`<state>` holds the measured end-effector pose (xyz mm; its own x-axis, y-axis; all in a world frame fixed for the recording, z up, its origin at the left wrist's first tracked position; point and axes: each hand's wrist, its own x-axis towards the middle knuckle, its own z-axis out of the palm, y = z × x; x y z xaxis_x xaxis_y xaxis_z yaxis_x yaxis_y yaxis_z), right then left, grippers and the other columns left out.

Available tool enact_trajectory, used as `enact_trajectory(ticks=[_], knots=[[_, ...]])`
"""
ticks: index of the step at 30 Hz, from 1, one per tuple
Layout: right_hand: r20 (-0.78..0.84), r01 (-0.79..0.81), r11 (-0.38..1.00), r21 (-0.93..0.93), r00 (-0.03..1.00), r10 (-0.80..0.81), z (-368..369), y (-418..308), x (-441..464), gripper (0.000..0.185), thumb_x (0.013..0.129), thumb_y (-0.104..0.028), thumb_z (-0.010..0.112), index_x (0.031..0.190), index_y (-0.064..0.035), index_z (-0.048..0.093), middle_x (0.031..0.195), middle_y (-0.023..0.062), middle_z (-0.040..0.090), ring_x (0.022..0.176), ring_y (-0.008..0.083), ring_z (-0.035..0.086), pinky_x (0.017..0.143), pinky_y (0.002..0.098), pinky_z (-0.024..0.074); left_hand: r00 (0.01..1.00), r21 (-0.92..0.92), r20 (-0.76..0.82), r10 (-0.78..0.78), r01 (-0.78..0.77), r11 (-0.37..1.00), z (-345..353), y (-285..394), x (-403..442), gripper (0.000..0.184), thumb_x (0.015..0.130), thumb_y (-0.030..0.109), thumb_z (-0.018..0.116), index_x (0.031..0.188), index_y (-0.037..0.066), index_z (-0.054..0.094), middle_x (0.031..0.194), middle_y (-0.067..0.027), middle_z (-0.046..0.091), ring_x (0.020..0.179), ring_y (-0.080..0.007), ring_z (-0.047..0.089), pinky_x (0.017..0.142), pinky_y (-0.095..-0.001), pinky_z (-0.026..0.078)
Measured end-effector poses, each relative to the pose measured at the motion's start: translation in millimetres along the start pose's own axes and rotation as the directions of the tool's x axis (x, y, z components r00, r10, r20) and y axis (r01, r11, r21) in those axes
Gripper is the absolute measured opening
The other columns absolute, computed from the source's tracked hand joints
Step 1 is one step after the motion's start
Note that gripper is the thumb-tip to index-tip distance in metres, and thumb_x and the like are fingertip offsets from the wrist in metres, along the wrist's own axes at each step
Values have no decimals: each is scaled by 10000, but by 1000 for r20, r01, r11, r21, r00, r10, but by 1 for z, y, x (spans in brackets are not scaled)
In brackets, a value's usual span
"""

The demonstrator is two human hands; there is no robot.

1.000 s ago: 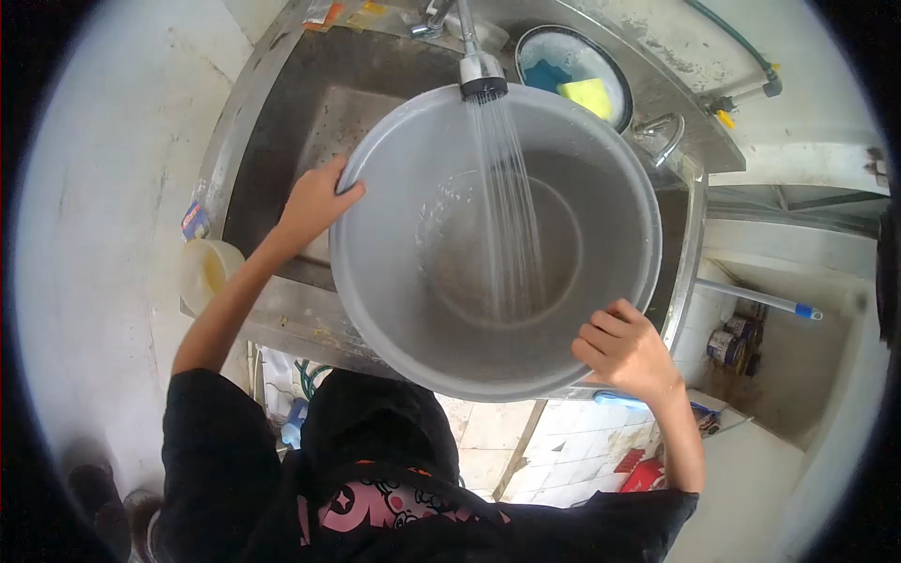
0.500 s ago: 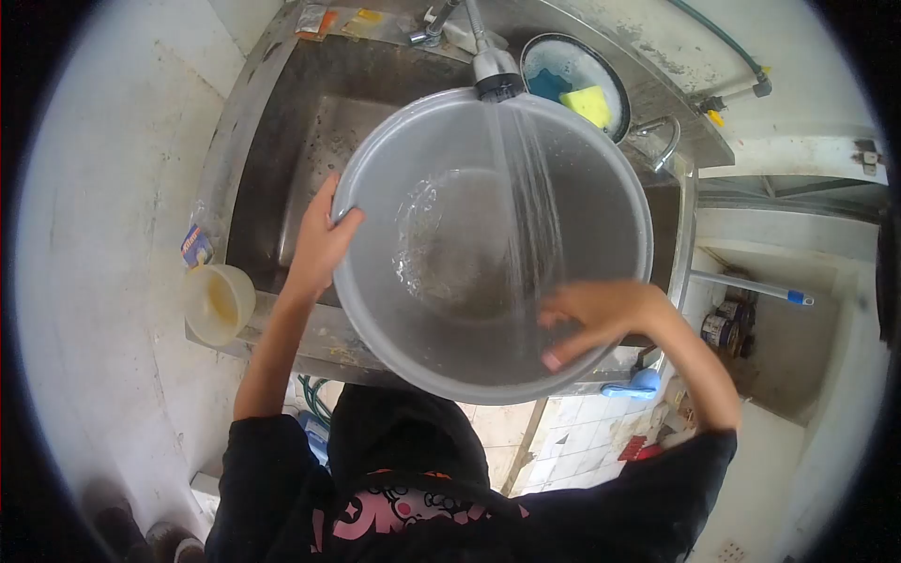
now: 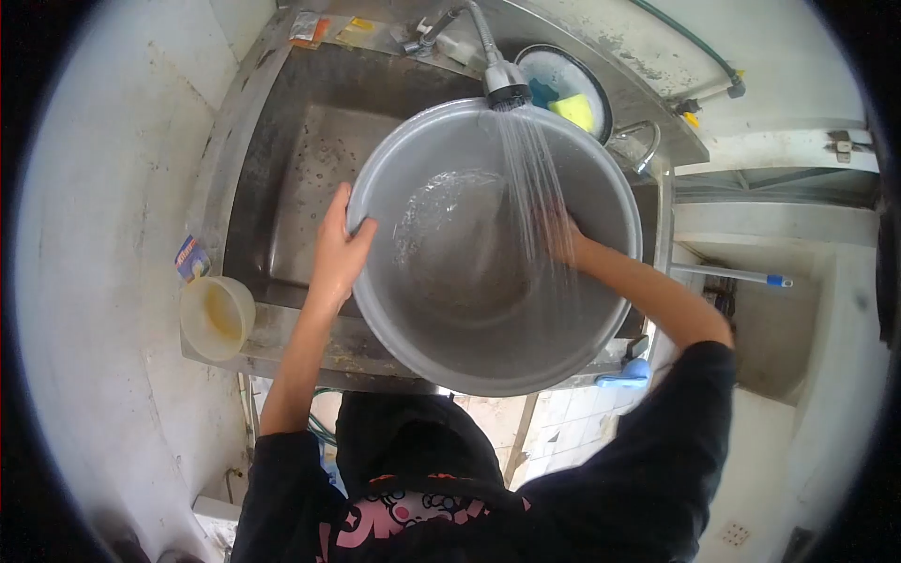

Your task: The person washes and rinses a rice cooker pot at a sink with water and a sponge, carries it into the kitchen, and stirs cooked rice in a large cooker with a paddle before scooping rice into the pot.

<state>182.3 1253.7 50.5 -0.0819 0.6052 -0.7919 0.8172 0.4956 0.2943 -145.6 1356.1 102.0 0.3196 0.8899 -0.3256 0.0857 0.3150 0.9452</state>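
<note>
A large grey metal basin [image 3: 422, 328] rests over the sink, tilted slightly, with some water in its bottom. My left hand [image 3: 340, 251] grips its left rim, thumb inside and fingers outside. Inside the basin, near the right wall, is my right hand [image 3: 560, 233]; falling water and blur hide its fingers. Water streams down from the shower-type faucet head [image 3: 507, 89] at the back rim, passing over my right hand.
Behind the basin, a dark-rimmed bowl [image 3: 605, 94] holds suds and a yellow sponge [image 3: 572, 112]. The steel sink [image 3: 310, 188] shows at left. A translucent tub [image 3: 218, 319] stands on the left front corner. A second faucet [image 3: 648, 145] is at right.
My right hand has gone from the right front rim down into the basin, under the stream. My left hand still holds the left rim. The view has shifted slightly.
</note>
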Motion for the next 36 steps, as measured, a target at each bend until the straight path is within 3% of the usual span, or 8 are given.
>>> enact_trajectory(ticks=[3, 10, 16, 22, 25, 30, 32, 36], knots=[[453, 132, 964, 230, 862, -226, 1, -28, -64, 533, 867, -425, 302, 1308, -126, 328, 1359, 106, 284, 1275, 299, 186, 1032, 513, 79, 999, -35, -21, 28, -28, 999, 2, -12, 3, 531, 770, 16, 505, 1251, -76, 300, 1151, -180, 487, 978, -161, 502, 804, -254, 401], [560, -84, 795, 601, 754, -343, -71, -38, -109, 567, 884, -477, 214, 1317, -120, 299, 1378, 99, 241, 1298, 250, 134, 1059, 440, 58, 998, -25, -35, 53, -54, 998, 8, -11, -1, 522, 764, 14, 511, 1237, -77, 310, 1140, -190, 495, 984, -181, 508, 831, -263, 390], [477, 105, 994, 19, 873, -102, -53, -30, -111, 546, 893, -447, 200, 1331, -126, 263, 1399, 78, 191, 1307, 228, 108, 1060, 445, 28, 995, -2, -8, 102, -102, 995, 8, -11, -5, 530, 760, 20, 517, 1236, -85, 308, 1107, -207, 514, 964, -209, 532, 813, -278, 403], [-26, -171, 785, -596, 981, 193, -57, -1, -82, 532, 885, -434, 251, 1328, -140, 277, 1393, 78, 216, 1308, 218, 114, 1047, 487, -13, 980, 57, 16, 198, -198, 978, 10, -24, -2, 484, 758, 26, 513, 1201, -72, 347, 1054, -207, 537, 871, -219, 560, 746, -290, 424], [607, -185, 950, 252, 795, -6, -81, -26, -103, 521, 856, -398, 344, 1309, -142, 325, 1378, 74, 262, 1309, 206, 125, 1030, 527, -43, 952, 108, -83, 295, -286, 952, 8, -32, 2, 493, 759, 30, 509, 1212, -70, 341, 1042, -214, 540, 828, -225, 564, 721, -300, 430], [14, -162, 900, -405, 983, 183, -60, 20, -128, 415, 869, -321, 377, 1191, -81, 480, 1324, 69, 355, 1285, 211, 200, 1055, 472, 63, 990, 52, -32, 135, -133, 990, 8, -16, -5, 534, 757, 28, 508, 1242, -76, 308, 1044, -219, 542, 871, -217, 568, 738, -281, 431], [-374, -256, 929, -267, 916, 145, -77, 35, -135, 434, 856, -434, 386, 1017, -96, 607, 1183, 88, 500, 1203, 215, 352, 1052, 429, 126, 990, 71, -66, 127, -122, 990, 8, -20, -5, 533, 761, 28, 503, 1245, -76, 305, 1070, -212, 532, 902, -209, 558, 757, -276, 426], [-141, 184, 742, 644, 983, -121, -93, -29, -199, 503, 788, -475, 459, 964, -21, 586, 924, 93, 594, 994, 236, 520, 1016, 414, 233, 999, -102, -38, 11, -15, 995, 4, -22, -2, 539, 774, 26, 484, 1269, -56, 286, 1160, -185, 484, 985, -190, 517, 810, -269, 404]])
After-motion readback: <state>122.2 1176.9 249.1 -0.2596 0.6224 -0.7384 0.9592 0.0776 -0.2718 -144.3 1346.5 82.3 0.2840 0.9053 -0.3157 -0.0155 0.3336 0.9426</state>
